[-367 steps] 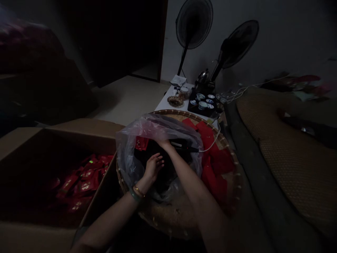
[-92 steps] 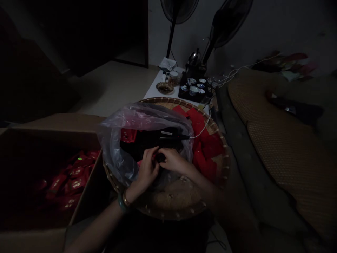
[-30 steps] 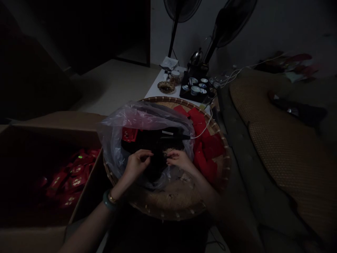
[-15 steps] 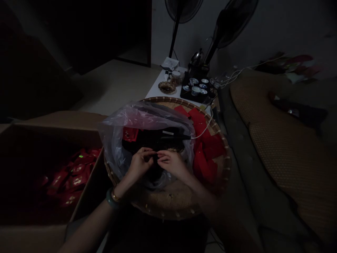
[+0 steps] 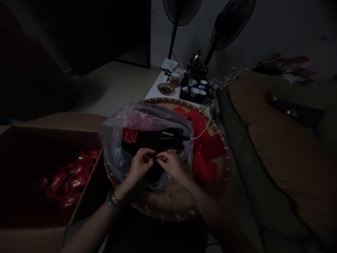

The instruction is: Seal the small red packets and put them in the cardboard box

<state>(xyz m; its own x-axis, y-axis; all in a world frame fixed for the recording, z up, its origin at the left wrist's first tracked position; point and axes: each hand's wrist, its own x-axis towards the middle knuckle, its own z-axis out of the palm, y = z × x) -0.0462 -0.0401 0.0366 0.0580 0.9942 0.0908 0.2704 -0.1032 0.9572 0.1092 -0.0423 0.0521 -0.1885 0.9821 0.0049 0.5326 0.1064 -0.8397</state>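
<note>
My left hand (image 5: 142,162) and my right hand (image 5: 171,164) meet fingertip to fingertip over an opened clear plastic bag (image 5: 113,147). Both are closed in a pinch; whatever sits between the fingers is too small and dark to name. Dark material (image 5: 150,142) fills the bag, its kind unclear in the dim light. On it lie red packets (image 5: 129,135) and a black device (image 5: 175,138) with a white cord. The bag rests in a round woven bamboo tray (image 5: 171,202). Flat red pouches (image 5: 204,147) are piled at the tray's right side.
At the left, a cardboard box (image 5: 60,121) holds several shiny red packets (image 5: 75,179). Behind the tray, a white table (image 5: 152,89) bears a black tea tray (image 5: 184,95) with cups and a brown dish (image 5: 165,88). Two fans stand behind; a couch with a woven mat (image 5: 279,151) lies right.
My right fingers have drawn in from a looser spread to a tighter pinch. My left hand stays nearly in place, and the bag and packets look the same.
</note>
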